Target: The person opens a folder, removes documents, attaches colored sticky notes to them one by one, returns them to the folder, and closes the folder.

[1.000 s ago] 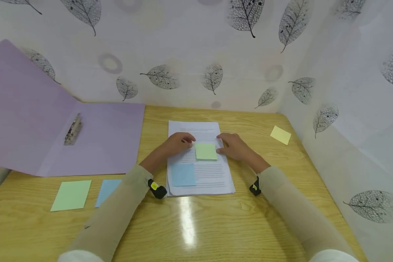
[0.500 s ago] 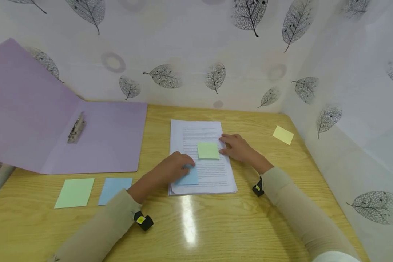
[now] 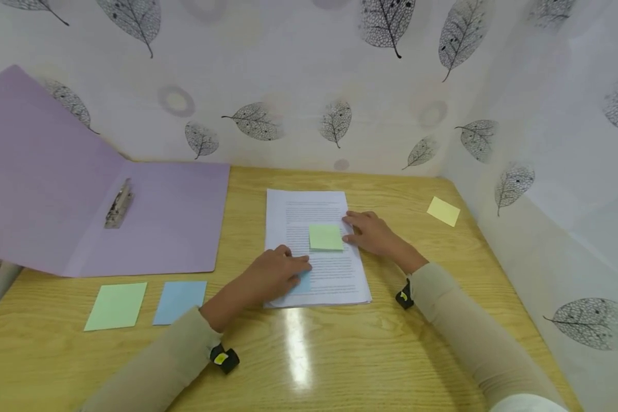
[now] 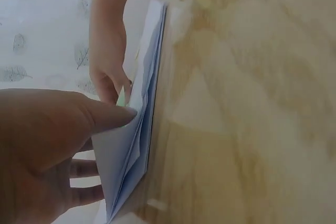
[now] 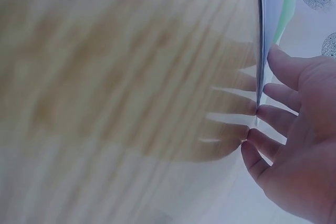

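A stack of printed paper sheets point(image 3: 316, 209) lies on the wooden table. My left hand point(image 3: 270, 274) rests over its lower left part, covering most of a blue sticky note point(image 3: 302, 285). In the left wrist view, the thumb point(image 4: 113, 116) lies at the stack's near side, with the other fingers reaching across the paper. A green sticky note pad point(image 3: 326, 237) sits on the stack, right of centre. Beside it my right hand point(image 3: 375, 234) touches the stack's right edge with extended fingers; the right wrist view shows those fingers point(image 5: 278, 119) spread along the edge.
An opened purple folder point(image 3: 180, 217) with a metal clip point(image 3: 118, 205) lies at left, its cover leaning up. In front of it are a green sticky note point(image 3: 115, 306) and a blue one. A yellow sticky note point(image 3: 443, 211) lies at far right. Leaf-patterned walls bound the table.
My left hand has moved from beside the green pad down and left, onto the blue sticky note. The right hand has stayed at the stack's right edge.
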Demonstrator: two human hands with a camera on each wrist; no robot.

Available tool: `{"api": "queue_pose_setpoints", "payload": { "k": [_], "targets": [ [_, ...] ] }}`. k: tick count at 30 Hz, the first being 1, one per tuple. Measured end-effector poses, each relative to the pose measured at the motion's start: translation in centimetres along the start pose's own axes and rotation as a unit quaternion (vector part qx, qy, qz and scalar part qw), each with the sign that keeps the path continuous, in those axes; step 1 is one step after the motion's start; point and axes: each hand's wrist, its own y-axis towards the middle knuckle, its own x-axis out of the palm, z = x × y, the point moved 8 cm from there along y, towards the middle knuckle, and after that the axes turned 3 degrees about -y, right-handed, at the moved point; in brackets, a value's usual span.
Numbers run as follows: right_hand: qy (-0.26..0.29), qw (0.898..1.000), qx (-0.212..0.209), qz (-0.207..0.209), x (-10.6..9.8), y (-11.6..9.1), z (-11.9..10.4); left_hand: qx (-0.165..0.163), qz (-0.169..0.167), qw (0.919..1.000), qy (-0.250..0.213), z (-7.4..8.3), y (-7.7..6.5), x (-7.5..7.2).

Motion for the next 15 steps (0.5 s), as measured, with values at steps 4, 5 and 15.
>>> {"api": "queue_pose_setpoints", "payload": {
  "k": [4, 5, 15],
  "targets": [
    [-0.01, 1.0, -0.006, 0.0, 0.0, -0.1, 0.0, -0.016, -0.054, 0.9983, -0.01, 1.3, -0.3, 0.3],
    [-0.01, 1.0, -0.007, 0.002, -0.1, -0.2, 0.0, -0.021, -0.068, 0.9974, -0.009, 1.6, -0.4, 0.4],
    [-0.013, 1.0, -0.006, -0.002, 0.0, -0.2, 0.0, -0.012, -0.084, 0.9961, 0.026, 2.5, -0.7, 0.6]
  ]
}}
